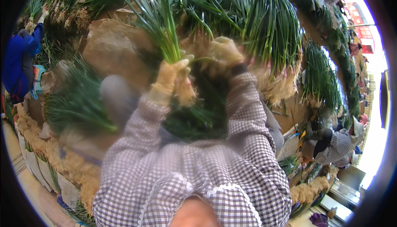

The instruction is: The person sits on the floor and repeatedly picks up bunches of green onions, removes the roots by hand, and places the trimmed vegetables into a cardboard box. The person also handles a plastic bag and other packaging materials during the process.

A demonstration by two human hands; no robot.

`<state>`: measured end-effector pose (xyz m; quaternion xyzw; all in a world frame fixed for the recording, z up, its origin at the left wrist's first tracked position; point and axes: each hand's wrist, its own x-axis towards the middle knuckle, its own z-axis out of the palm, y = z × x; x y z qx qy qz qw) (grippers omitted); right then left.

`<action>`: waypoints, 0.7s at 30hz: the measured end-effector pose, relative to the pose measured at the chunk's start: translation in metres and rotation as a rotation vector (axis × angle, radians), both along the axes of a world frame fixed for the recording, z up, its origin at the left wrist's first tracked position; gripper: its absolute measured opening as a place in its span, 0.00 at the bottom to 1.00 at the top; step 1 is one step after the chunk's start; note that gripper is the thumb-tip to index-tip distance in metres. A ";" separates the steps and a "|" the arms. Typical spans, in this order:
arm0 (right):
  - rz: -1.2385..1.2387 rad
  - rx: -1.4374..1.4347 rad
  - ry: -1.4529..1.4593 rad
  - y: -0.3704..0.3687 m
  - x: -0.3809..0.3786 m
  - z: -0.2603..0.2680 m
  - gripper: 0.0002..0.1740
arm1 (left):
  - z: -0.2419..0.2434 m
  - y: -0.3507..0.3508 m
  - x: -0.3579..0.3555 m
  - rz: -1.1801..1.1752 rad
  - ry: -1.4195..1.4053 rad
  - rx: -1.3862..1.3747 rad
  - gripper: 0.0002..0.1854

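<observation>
My left hand [172,71], in a pale glove, grips a small bunch of green garlic or similar allium plants [169,40]. Its leaves point away from me, and the pale roots [185,92] hang below my fist. My right hand [226,51], gloved too and blurred by motion, is curled beside the big pile of the same plants [269,31]. From the bunch a thin green leaf [203,59] stretches to my right fingers, which appear closed on its end. More dark green leaves [198,118] lie below my hands, between my knees.
Brown sheeting [111,47] covers ground ahead. Another leafy heap [77,99] lies left of my knee [114,93]. Bundles with roots outward [52,146] line the lower left. A person in blue [18,62] works at far left; another in checked clothing [335,146] is at right.
</observation>
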<state>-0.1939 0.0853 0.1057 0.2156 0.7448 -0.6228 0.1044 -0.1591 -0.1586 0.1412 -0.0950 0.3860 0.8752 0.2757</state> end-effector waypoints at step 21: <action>0.419 0.602 0.473 -0.041 0.116 0.066 0.07 | -0.010 0.041 0.033 -0.300 0.056 -0.089 0.12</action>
